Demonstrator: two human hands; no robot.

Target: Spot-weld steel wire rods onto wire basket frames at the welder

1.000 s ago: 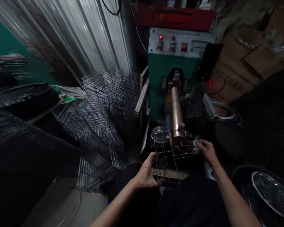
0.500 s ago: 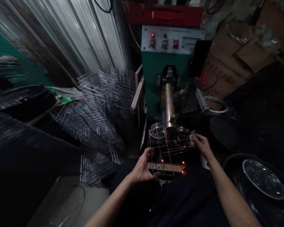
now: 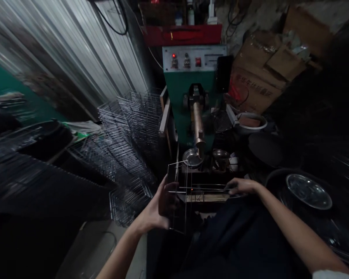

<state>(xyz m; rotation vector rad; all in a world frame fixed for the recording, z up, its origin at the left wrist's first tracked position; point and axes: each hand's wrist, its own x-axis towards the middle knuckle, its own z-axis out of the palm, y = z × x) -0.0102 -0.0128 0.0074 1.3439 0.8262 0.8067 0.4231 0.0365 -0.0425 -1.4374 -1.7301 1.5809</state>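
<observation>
My left hand (image 3: 154,209) is wrapped round the left side of a thin wire frame (image 3: 186,217), the thumb low and the fingers behind the wires. My right hand (image 3: 244,186) pinches the right ends of the frame's long level wires. The frame is held below and in front of the copper-coloured arm (image 3: 198,120) of a green spot welder (image 3: 174,93), apart from its tip. One small orange spark shows by the wires. Two shallow metal dishes (image 3: 192,158) sit under the arm. A wooden strip (image 3: 212,198) lies behind the frame.
Stacked wire frames (image 3: 125,139) stand on the left beside a corrugated metal sheet (image 3: 116,50). Cardboard boxes (image 3: 253,85) lean at the back right. A round pan (image 3: 251,122) and a glass lid (image 3: 308,192) are on the right. The lower right is dark.
Both hands have drawn the wire frame back from the welder tip, toward my body. Most sparks have gone. The view has shifted, so the welder appears farther left.
</observation>
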